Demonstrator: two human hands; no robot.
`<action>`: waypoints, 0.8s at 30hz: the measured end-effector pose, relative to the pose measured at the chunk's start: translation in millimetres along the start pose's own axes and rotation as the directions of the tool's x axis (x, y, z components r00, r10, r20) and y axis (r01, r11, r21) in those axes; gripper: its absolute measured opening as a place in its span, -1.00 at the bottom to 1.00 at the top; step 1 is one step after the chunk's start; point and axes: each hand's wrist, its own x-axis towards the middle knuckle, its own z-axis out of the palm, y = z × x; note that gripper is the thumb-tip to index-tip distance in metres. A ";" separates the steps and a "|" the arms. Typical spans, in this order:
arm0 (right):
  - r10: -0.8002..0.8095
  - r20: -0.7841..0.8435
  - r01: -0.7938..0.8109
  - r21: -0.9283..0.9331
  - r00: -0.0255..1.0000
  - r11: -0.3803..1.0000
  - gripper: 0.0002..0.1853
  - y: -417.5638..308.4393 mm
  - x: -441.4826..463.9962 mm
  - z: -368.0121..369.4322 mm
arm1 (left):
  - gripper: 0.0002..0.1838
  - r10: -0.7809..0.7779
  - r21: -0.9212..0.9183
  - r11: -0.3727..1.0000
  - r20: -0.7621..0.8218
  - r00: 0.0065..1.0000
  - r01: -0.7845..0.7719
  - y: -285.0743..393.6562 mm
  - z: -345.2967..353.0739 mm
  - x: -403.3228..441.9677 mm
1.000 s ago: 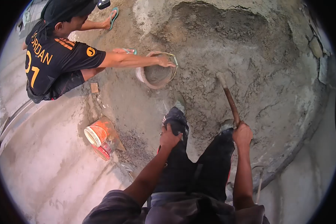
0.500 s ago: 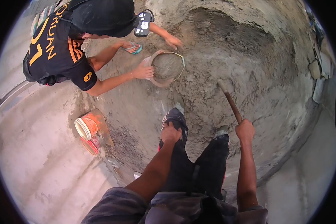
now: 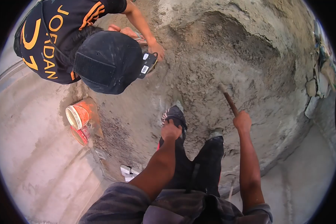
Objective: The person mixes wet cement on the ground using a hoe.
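My right hand is closed around a brown wooden handle. The handle slants up and left over the grey, lumpy mortar mix, its far end pale and crusted; no tool head can be made out. On the knee of my dark trousers rests my left hand, fingers apart and bent over the cloth, with no tool in it. Ahead to the left a co-worker in a black cap bends low, one hand close to the ground. The cap hides most of the round container there.
An orange bucket and a red bucket lie tipped on the left. Pale broken pieces sit near my left forearm. A bank of sandy material rises ahead, with rubble along the right edge.
The co-worker has bent lower and turned, the cap now covering the round container that was in plain sight. My hands keep their places on the knee and the handle.
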 end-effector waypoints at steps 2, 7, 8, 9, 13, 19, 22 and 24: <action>0.011 0.014 -0.011 -0.007 1.000 1.000 -0.74 1.2 2.4 2.8 | -0.32 0.004 -0.016 1.000 -0.009 1.000 -0.004 -3.5 -0.4 -2.0; 0.011 0.005 -0.011 -0.015 1.000 1.000 -0.75 -1.7 7.8 5.9 | -0.31 0.008 -0.041 0.999 0.002 1.000 -0.008 -4.1 -7.8 0.8; 0.016 0.003 -0.016 0.001 1.000 1.000 -0.75 -1.4 8.3 6.1 | -0.31 0.006 -0.037 0.999 0.007 1.000 -0.005 -3.9 -8.2 1.6; 0.021 0.002 -0.021 0.016 1.000 1.000 -0.75 -2.3 9.1 6.3 | -0.31 0.001 -0.032 0.999 0.011 1.000 -0.001 -5.0 -6.9 3.6; 0.030 0.004 -0.030 0.009 1.000 1.000 -0.76 -0.2 11.4 8.2 | -0.32 -0.003 -0.034 0.999 0.011 1.000 0.004 -7.5 -5.2 4.5; 0.016 0.006 -0.016 -0.023 1.000 1.000 -0.75 2.3 9.3 6.2 | -0.33 0.007 -0.011 1.000 0.008 1.000 -0.007 -7.0 -2.6 5.5; 0.028 0.011 -0.028 -0.007 1.000 1.000 -0.74 3.7 7.3 1.3 | -0.33 0.014 0.010 1.000 -0.008 1.000 -0.014 -4.3 -0.7 5.7; 0.030 0.020 -0.030 0.025 0.999 0.999 -0.73 4.4 4.0 -2.7 | -0.33 0.022 0.016 1.000 -0.005 1.000 -0.022 -3.5 -1.9 3.5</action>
